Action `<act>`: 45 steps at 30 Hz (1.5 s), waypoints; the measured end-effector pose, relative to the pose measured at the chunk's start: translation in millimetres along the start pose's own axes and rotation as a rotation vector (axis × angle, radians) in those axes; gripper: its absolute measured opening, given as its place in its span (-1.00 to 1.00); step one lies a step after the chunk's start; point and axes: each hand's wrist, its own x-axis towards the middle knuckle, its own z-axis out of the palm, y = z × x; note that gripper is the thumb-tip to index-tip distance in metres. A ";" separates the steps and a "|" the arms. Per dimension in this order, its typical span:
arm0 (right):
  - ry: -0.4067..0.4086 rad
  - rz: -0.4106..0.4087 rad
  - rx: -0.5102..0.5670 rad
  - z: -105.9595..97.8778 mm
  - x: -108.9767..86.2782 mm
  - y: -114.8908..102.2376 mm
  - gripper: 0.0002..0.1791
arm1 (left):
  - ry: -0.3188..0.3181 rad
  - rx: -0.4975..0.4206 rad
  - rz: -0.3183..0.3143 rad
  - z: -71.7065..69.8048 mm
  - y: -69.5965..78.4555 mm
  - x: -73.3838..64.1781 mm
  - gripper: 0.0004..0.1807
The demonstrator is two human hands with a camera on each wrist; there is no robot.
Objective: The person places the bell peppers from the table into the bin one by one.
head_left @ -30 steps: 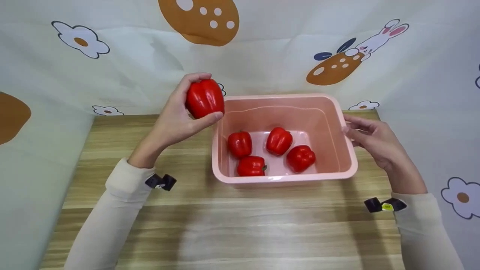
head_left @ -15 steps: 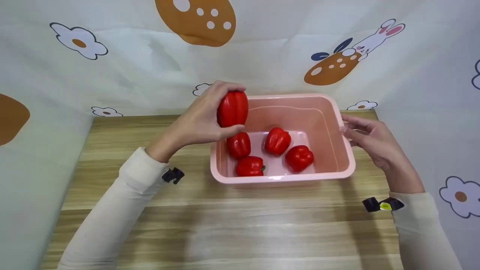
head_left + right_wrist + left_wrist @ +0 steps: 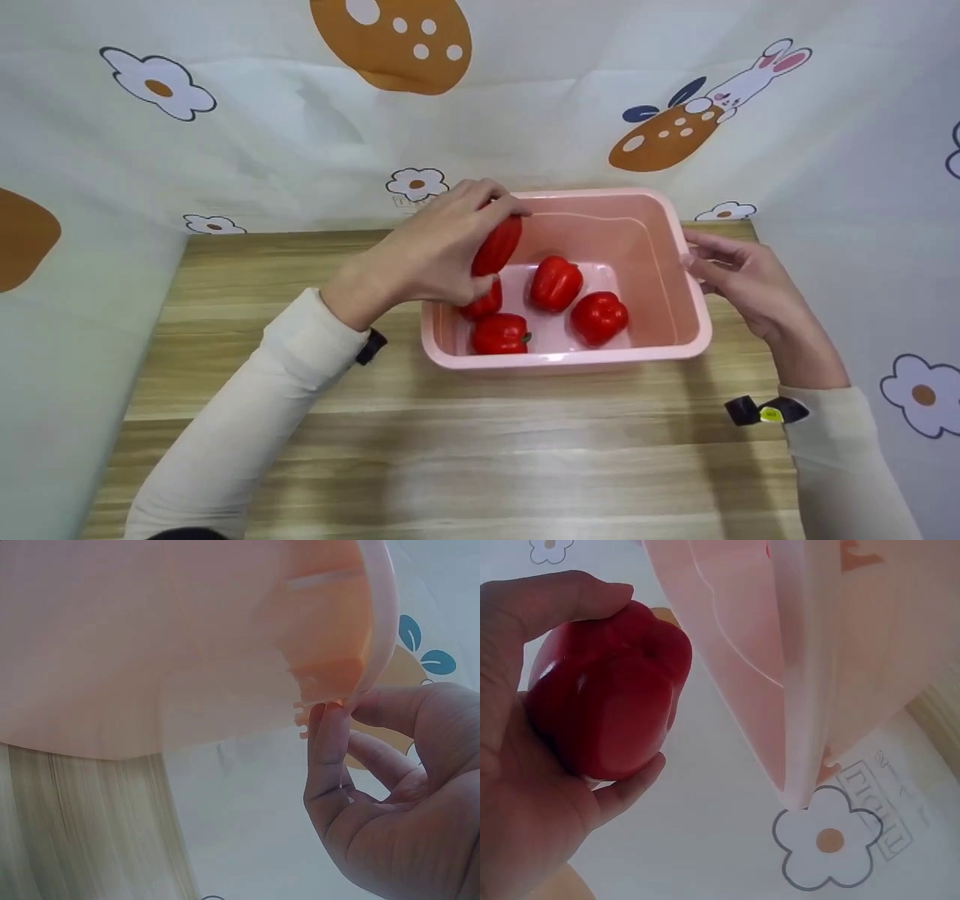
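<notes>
In the head view my left hand [image 3: 442,247] is over the left part of a pink plastic bin [image 3: 566,360]. It grips a red bell pepper [image 3: 607,694], fingers and thumb curled round its sides in the left wrist view. Part of that pepper is hidden behind the hand in the head view. My right hand [image 3: 757,289] pinches the bin's right rim [image 3: 379,622] between thumb and fingers. Inside the bin lie several more red peppers: one [image 3: 555,283] near the middle, one [image 3: 600,318] at right, one [image 3: 501,334] at front left, and another partly covered by my left hand.
The bin stands on a wood-grain table [image 3: 525,450], close to the back edge. A pale cloth [image 3: 262,112] printed with flowers and a rabbit rises behind the table and along both sides.
My left hand has carried its pepper right and downward, from beside the bin's left rim to over its inside, turning palm-down. The right hand and the bin have barely shifted.
</notes>
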 end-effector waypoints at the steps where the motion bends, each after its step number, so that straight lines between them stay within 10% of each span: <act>1: -0.002 -0.001 -0.004 0.0 0.0 0.3 -0.40 | -0.007 0.005 0.003 0.2 1.0 0.5 -0.15; 21: -0.016 -0.010 0.066 -0.8 -2.0 3.2 -0.37 | 0.160 -0.013 0.115 -8.3 -3.3 -0.9 -0.36; 45: 0.064 0.047 -0.015 2.5 -4.1 0.2 -0.38 | 0.234 -0.133 -0.036 -5.6 -48.9 -43.6 -0.49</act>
